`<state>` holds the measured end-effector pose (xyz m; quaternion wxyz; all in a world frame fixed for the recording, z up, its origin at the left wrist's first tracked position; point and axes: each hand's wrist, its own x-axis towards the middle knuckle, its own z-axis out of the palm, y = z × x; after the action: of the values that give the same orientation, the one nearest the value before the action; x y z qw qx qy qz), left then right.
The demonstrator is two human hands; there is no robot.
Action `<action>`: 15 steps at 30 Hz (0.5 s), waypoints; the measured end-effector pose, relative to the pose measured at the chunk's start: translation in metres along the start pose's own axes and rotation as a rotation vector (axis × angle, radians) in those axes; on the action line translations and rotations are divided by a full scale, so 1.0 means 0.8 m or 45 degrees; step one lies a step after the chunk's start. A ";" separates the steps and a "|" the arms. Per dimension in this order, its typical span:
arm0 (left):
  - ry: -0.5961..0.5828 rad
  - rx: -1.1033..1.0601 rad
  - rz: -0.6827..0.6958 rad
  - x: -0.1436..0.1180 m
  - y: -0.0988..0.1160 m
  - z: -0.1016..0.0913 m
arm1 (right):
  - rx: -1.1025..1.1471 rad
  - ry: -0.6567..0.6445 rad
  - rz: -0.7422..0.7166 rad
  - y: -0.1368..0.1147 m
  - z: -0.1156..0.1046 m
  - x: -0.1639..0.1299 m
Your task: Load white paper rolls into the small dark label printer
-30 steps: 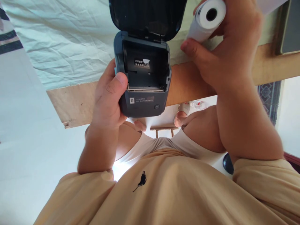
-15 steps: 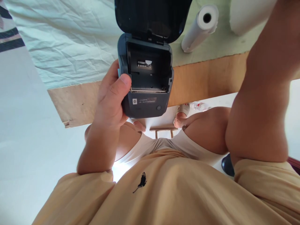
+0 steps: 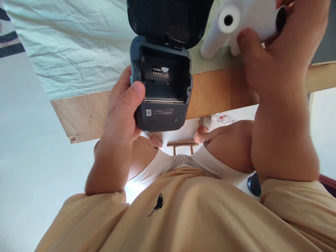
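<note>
A wrinkled pale green cloth covers the wooden tabletop except its near edge. Below, a clear plastic bottle lies on the pale floor, near a wooden bar.

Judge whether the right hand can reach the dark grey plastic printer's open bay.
Probably yes: the black plastic lid is up, the bay lies uncovered, and the left hand holds the printer. The right hand, though, is around a tilted white paper roll, with a narrow upright white paper roll between.

Narrow gap, printer to upright roll
</note>
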<state>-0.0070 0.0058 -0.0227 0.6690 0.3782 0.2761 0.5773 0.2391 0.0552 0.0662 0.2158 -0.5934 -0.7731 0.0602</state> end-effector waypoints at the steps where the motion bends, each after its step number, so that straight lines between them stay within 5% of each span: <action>1: 0.002 0.004 0.032 0.001 -0.004 -0.002 | 0.029 -0.018 -0.036 -0.001 0.001 -0.001; 15: 0.062 0.067 0.002 0.001 -0.003 -0.001 | -0.101 0.003 0.098 -0.002 0.002 -0.005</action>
<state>-0.0061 0.0067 -0.0254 0.6513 0.3819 0.3070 0.5794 0.2377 0.0512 0.0642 0.1907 -0.6307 -0.7513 0.0369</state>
